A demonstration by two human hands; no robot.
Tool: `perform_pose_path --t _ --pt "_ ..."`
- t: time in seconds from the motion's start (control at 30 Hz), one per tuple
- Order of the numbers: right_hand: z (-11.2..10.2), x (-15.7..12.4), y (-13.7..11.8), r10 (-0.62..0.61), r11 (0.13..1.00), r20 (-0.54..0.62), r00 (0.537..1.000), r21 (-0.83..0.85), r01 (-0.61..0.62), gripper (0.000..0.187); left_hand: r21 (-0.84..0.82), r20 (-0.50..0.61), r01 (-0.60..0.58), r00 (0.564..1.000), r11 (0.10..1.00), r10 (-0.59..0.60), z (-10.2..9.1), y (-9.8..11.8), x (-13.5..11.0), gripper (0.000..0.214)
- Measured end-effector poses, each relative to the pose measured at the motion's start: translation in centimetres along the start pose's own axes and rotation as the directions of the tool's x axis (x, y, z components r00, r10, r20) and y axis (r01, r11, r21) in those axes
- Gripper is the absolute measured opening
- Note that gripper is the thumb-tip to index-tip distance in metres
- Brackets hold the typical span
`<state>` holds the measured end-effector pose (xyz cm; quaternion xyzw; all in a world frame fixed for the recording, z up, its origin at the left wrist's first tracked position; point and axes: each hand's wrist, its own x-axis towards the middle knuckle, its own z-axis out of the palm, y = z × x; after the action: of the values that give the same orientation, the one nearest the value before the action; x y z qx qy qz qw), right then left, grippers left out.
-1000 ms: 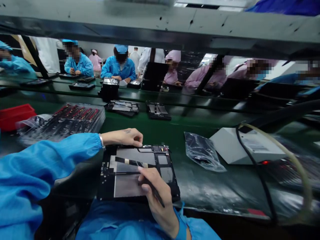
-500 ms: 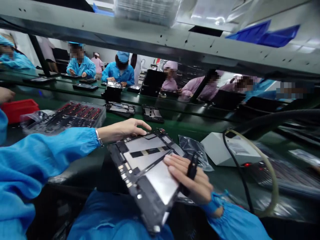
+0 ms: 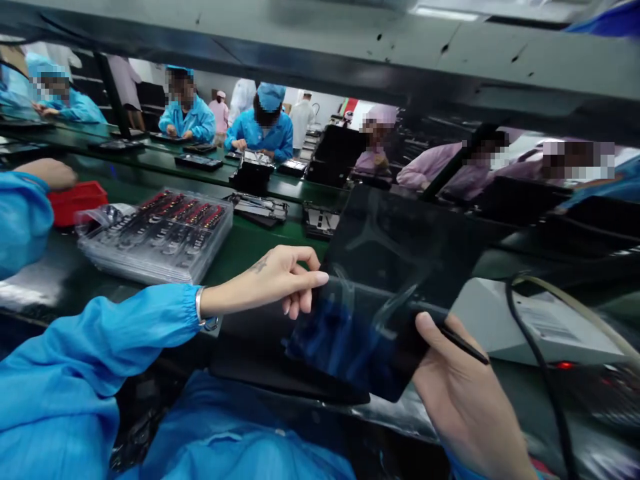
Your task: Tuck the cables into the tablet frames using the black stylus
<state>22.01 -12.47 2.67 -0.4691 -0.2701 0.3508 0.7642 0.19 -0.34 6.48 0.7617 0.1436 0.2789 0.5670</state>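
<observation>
Tablet panel [image 3: 380, 293], dark and glossy, raised off the bench and tilted, glass side toward the camera, long axis running from lower left near the lap up to the upper right toward the conveyor. Held at its lower right edge by the right hand [image 3: 463, 393], thumb pressed on the glass face and the other fingers hidden behind; also caught in that hand, a thin black tool [image 3: 463, 345] pointing out to the right past the thumb. Touched at its left edge by the left hand [image 3: 277, 277], fingertips lightly pinched on the rim, wrist in a blue sleeve with a metal band. Beneath the panel, a flat black mat or tray [image 3: 250, 353] at the near edge of the green bench [image 3: 260, 237]. Just right of the panel, a white box [image 3: 530, 327] with a small red light and a black cable [image 3: 540, 373] looping over it. To the left, well apart, a stack of clear trays [image 3: 160, 233] filled with small dark and red parts, and a red bin [image 3: 77, 200] beyond it. Farther back on the belt, opened tablet frames [image 3: 260, 207]. Across the line, other people in blue and pink coats at work.
</observation>
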Motion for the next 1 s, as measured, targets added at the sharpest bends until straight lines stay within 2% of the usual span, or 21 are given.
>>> perform_pose_path --t 0.13,0.23,0.33,0.53,0.7,0.87,1.0 --pt "0.5 -0.4 0.5 0.207 0.977 0.008 0.978 0.041 -0.207 0.065 -0.043 -0.096 0.052 0.994 0.998 -0.056 -0.1 -1.5 0.2 0.039" --pt "0.8 -0.4 0.8 0.314 0.947 0.007 0.949 0.064 -0.314 0.062 -0.125 -0.115 0.146 0.980 0.981 -0.161 -0.3 -2.2 0.3 0.045" --pt "0.7 -0.2 1.1 0.387 0.920 0.004 0.922 0.059 -0.387 0.065 -0.157 -0.122 0.217 0.964 0.963 -0.237 -0.5 -2.7 0.4 0.041" --pt "0.2 0.1 1.7 0.403 0.914 0.046 0.914 0.021 -0.405 0.060 -0.151 -0.149 0.282 0.941 0.947 -0.304 -0.6 -3.2 0.5 0.035" --pt "0.1 0.0 1.9 0.446 0.894 0.040 0.894 0.022 -0.447 0.059 -0.149 -0.139 0.294 0.939 0.944 -0.314 -0.8 -3.7 0.5 0.036" --pt "-0.1 0.0 2.0 0.439 0.898 0.037 0.898 0.019 -0.440 0.051 -0.145 -0.136 0.317 0.932 0.937 -0.336 -0.8 -4.1 0.6 0.034" --pt "-0.4 0.2 2.2 0.409 0.912 0.085 0.909 -0.029 -0.408 0.050 -0.139 -0.139 0.335 0.925 0.932 -0.354 -0.8 -3.9 0.7 0.034"
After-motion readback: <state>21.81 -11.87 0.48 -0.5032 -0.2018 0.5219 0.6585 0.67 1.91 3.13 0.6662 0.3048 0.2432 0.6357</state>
